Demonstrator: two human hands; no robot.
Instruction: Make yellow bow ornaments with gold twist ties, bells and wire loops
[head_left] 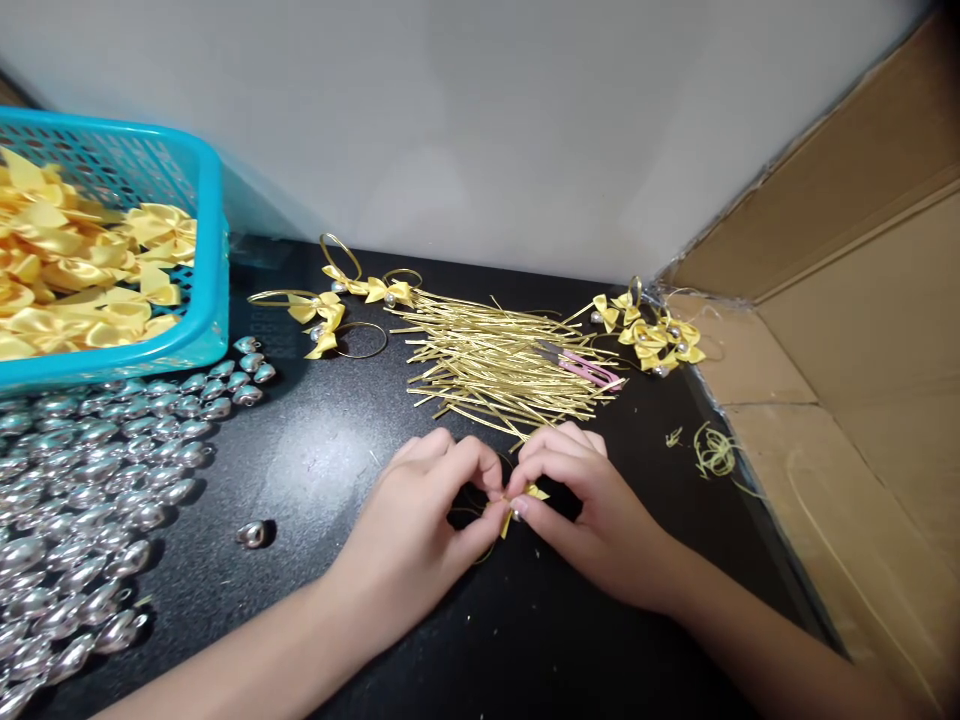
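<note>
My left hand [427,510] and my right hand [592,510] meet over the black table [337,470] near its front. Both pinch a small yellow ribbon bow [525,500] between thumb and fingertips, with a thin gold cord looping under it. Just behind my hands lies a pile of gold cord pieces [495,365] with a pink clip [589,370] on it.
A blue basket [214,260] full of yellow bows stands at the back left. Silver heart beads [82,480] spread over the left side, one lone bead [251,533] apart. Finished bows with gold loops [337,300] and another cluster [652,335] lie at the back. A cardboard box [847,330] fills the right.
</note>
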